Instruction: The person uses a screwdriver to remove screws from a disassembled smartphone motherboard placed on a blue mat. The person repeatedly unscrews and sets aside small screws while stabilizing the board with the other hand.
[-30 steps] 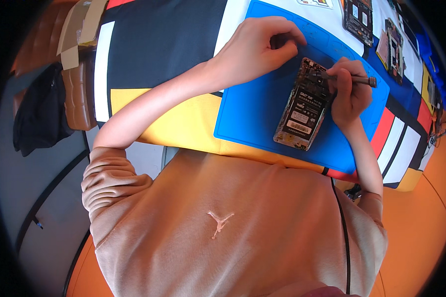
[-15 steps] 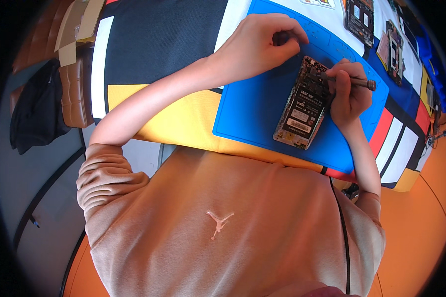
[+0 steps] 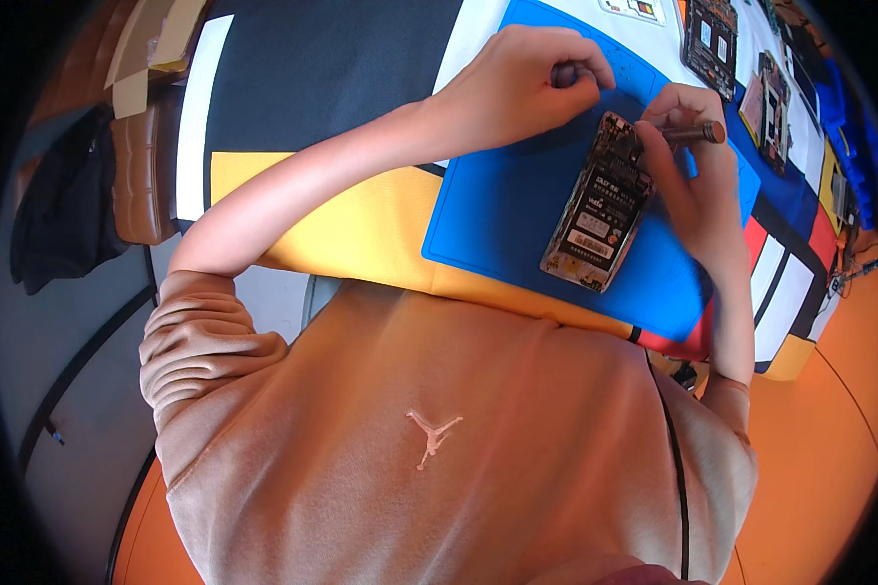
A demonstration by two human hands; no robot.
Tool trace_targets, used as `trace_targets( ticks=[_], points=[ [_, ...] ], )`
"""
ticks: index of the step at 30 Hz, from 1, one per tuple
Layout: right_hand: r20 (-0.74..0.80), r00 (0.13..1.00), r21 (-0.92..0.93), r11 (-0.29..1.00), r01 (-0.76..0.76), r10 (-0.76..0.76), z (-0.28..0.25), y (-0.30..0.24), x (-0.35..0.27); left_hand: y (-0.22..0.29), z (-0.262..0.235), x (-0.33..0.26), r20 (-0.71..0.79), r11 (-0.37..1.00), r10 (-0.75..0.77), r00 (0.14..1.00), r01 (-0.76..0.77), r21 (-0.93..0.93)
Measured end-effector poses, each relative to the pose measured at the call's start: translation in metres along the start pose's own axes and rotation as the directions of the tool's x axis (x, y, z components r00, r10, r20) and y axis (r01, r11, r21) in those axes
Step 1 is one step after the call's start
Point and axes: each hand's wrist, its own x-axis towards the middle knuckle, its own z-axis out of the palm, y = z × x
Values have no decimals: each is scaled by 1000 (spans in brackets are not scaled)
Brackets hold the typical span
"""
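Note:
An opened phone (image 3: 600, 200) lies on a blue work mat (image 3: 488, 229), its dark battery and inner parts bare. My right hand (image 3: 702, 185) is at the phone's upper right side, closed around a screwdriver-like tool (image 3: 698, 132) with a thick dark cylindrical handle. The tool's tip is hidden behind my fingers. To the phone's upper left, my left hand (image 3: 527, 88) hovers above the mat with its fingers curled. A dark round-ended tool (image 3: 565, 74) shows inside that grip; the rest of it is hidden.
Beyond the mat at the upper right lie opened phone bodies (image 3: 710, 44) and another phone part (image 3: 773, 112). A white phone panel (image 3: 634, 8) sits at the top edge. The patterned cloth (image 3: 332, 83) covers the table. At far left are a cardboard box (image 3: 171, 34) and dark fabric (image 3: 63, 200).
My right hand has shifted up and slightly right, drawing the tool's handle upward and back off the phone. The left hand stays nearly in place, its dark tool a little more visible.

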Motion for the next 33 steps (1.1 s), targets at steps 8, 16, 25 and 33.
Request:
trace_targets(
  ticks=[8, 16, 25, 33],
  points=[
    [181, 983, -302, 949, 95, -40, -31, -22, 17, -3, 0, 1, 28, 1000, -21, 999, 21, 12],
    [295, 955, -523, 841, 138, 27, -31, -44, 28, 5, -3, 3, 89, 982, -163, 983, 170, -77],
    [499, 860, -586, 773, 244, 107, -49, -45, 40, 9, -5, 4, 117, 971, -214, 970, 224, -78],
    [424, 905, -576, 762, 296, -32, -34, -59, 35, 11, -6, 5, 113, 973, -208, 972, 218, -79]
  ],
)
